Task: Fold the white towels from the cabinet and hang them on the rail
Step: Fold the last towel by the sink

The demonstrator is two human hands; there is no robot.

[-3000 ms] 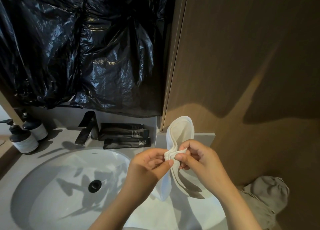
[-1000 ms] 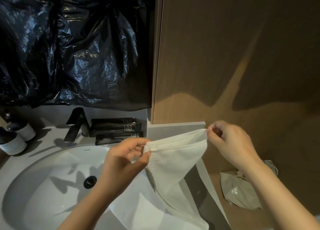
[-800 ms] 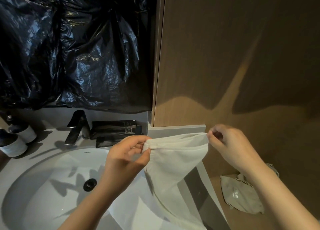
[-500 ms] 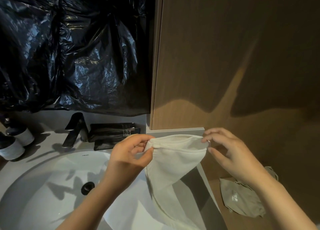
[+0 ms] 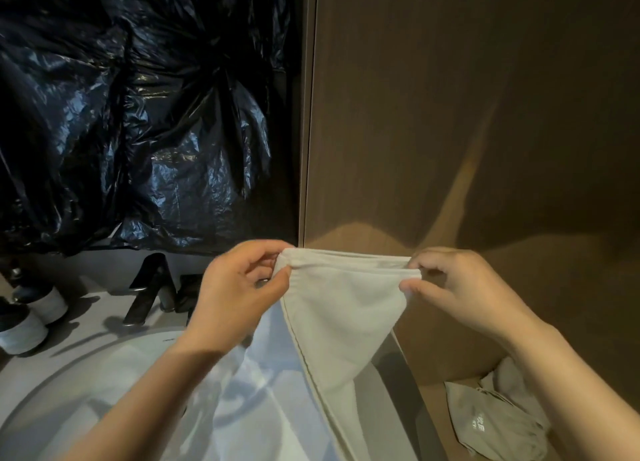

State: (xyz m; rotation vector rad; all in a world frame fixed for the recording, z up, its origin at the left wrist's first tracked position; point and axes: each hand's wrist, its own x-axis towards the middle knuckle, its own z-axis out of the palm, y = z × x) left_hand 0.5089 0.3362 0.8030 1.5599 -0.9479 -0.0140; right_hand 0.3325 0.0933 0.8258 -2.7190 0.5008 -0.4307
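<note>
Two hands hold one white towel (image 5: 343, 308) by its top edge, mid-frame, over the right side of the sink (image 5: 114, 367). The left hand (image 5: 235, 290) takes the left corner, its fingers (image 5: 256, 250) curled and clamped on the cloth. The right hand (image 5: 464, 287) pinches the right corner the same way. The edge runs taut between them and the rest hangs down, narrowing toward the bottom.

We judge this to be the folding step, with the towel stretched out ready for a fold. The next move calls for bringing the two corners together evenly without losing either pinch. We see no rail, so hanging likely comes later.

In the frame half a second back the right fingers sit loose and spread at the corner; now they clamp it. Both hands are also higher in the frame, against the foot of the wood panel (image 5: 485, 131).
</note>
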